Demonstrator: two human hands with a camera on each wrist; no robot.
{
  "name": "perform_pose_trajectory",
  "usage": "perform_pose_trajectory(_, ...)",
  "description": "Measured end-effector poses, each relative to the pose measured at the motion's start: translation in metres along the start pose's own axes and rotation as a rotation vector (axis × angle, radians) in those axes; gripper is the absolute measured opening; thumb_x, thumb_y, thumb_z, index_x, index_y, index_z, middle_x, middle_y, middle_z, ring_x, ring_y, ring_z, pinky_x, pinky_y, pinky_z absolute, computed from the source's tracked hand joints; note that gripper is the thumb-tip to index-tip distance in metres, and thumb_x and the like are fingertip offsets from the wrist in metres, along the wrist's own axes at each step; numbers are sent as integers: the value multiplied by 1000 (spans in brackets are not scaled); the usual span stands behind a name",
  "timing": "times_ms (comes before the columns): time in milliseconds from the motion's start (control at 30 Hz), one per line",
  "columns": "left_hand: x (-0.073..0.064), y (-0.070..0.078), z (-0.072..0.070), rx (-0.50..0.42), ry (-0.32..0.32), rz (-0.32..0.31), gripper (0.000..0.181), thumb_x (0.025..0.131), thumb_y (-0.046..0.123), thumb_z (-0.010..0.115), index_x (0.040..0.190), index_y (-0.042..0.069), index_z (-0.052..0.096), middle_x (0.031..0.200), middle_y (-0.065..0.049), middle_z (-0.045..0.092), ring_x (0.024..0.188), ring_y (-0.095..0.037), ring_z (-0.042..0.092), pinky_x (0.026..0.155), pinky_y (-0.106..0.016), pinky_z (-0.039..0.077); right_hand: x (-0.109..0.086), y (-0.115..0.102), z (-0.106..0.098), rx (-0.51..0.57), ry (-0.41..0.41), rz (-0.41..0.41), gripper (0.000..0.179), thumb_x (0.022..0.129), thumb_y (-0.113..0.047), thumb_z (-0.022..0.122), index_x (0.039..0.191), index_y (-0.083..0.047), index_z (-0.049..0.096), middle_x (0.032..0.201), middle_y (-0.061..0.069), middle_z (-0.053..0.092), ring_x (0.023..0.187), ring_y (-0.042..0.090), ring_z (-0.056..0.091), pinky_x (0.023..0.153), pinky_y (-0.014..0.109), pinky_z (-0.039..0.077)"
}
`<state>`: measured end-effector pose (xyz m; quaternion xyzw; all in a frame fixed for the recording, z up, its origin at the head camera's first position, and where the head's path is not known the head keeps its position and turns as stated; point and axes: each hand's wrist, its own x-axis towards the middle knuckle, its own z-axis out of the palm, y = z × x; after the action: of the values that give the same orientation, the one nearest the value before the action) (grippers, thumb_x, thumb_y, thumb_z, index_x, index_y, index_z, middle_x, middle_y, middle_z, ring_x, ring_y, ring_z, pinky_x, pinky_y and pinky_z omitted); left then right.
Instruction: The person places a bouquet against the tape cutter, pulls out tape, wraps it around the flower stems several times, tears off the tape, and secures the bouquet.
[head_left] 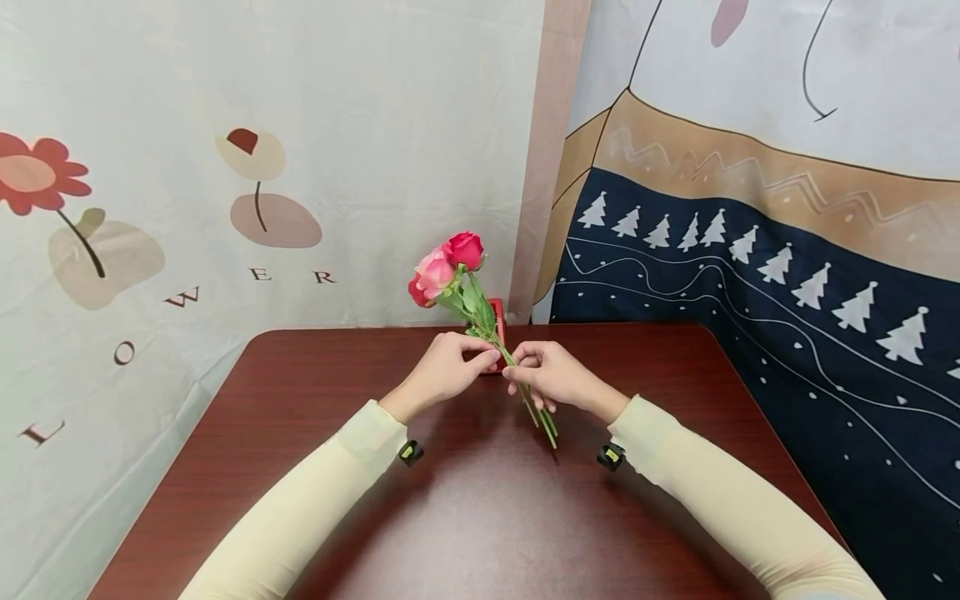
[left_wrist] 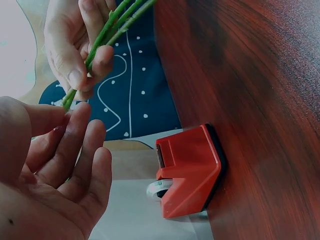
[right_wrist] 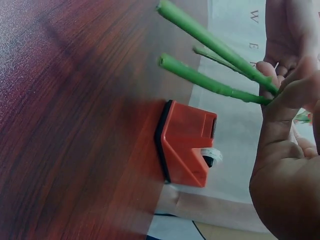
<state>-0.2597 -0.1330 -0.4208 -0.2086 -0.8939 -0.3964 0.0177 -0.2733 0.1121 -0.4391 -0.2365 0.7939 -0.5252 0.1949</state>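
Observation:
Several roses, red and pink (head_left: 435, 272), are bunched together above the table, blooms tilted up and to the left in the head view. Their green stems (right_wrist: 205, 40) slant down to the right, and the cut ends spread apart. My left hand (head_left: 447, 367) pinches the stems between thumb and forefinger just below the leaves (head_left: 480, 310). Lower down, my right hand (head_left: 553, 372) grips the same stems (left_wrist: 112, 25) with thumb and fingers. Behind the hands stands a red tape dispenser (left_wrist: 192, 172) with a roll of tape (right_wrist: 212, 157), partly hidden by the bouquet in the head view.
The dark red-brown wooden table (head_left: 480, 517) reaches back to a pale printed curtain (head_left: 390, 125). On the right hangs a navy cloth (head_left: 675, 258) with white trees. Small black devices (head_left: 611, 455) sit at both wrists, beside cream sleeves (head_left: 705, 475).

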Motion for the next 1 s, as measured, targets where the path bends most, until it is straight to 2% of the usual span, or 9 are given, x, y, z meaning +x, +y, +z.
perform_pose_trajectory(167, 0, 0, -1, 13, 2, -11, 20, 107, 32, 71, 113, 22, 88, 92, 6, 85, 89, -9, 73, 81, -32, 56, 1, 0, 1, -18, -10, 3, 16, 108, -26, 73, 117, -14, 77, 105, 31, 79, 49, 17, 66, 46, 30, 54)
perform_pose_trajectory(333, -1, -1, -1, 21, -9, 0, 21, 108, 32, 70, 110, 22, 88, 93, 2, 85, 87, -9, 70, 82, -33, 55, -1, -1, 1, -84, -20, 11, 12, 108, -28, 72, 111, -20, 80, 110, 22, 84, 47, 15, 63, 41, 25, 42)
perform_pose_trajectory(500, -1, -1, 0, 17, -13, 7, 21, 108, 32, 70, 110, 21, 88, 90, 6, 84, 83, -9, 68, 80, -32, 55, -1, -3, 3, -87, -32, -8, 13, 109, -24, 70, 109, -12, 76, 102, 13, 86, 44, 14, 56, 40, 25, 37)
perform_pose_trajectory(633, -1, -2, 1, 8, -3, -8, 19, 107, 31, 71, 110, 23, 88, 91, 9, 84, 83, -7, 70, 77, -30, 55, 0, -2, 4, -85, -35, -36, 19, 108, -25, 72, 111, -6, 74, 92, 11, 83, 45, 14, 57, 41, 28, 44)
perform_pose_trajectory(800, -1, -3, 0, 10, 9, -3, 19, 107, 31, 70, 109, 24, 88, 93, 8, 84, 90, -8, 72, 80, -31, 56, 0, 1, 3, -42, -58, -46, 19, 111, -28, 68, 112, -12, 77, 89, 14, 79, 49, 18, 67, 49, 34, 58)
perform_pose_trajectory(900, -1, -4, 0, 6, 9, 2, 19, 107, 31, 69, 109, 25, 88, 94, 9, 84, 91, -9, 72, 82, -32, 57, -1, 1, 2, -12, -76, -53, 23, 114, -30, 64, 111, -11, 78, 91, 21, 79, 50, 20, 70, 52, 37, 61)
perform_pose_trajectory(1000, -2, -5, -1, 1, 4, -2, 19, 107, 31, 69, 109, 25, 87, 94, 9, 84, 90, -8, 73, 81, -32, 58, -1, 0, 3, -31, -55, -71, 22, 114, -30, 64, 112, -14, 79, 93, 19, 81, 48, 20, 68, 52, 46, 61)
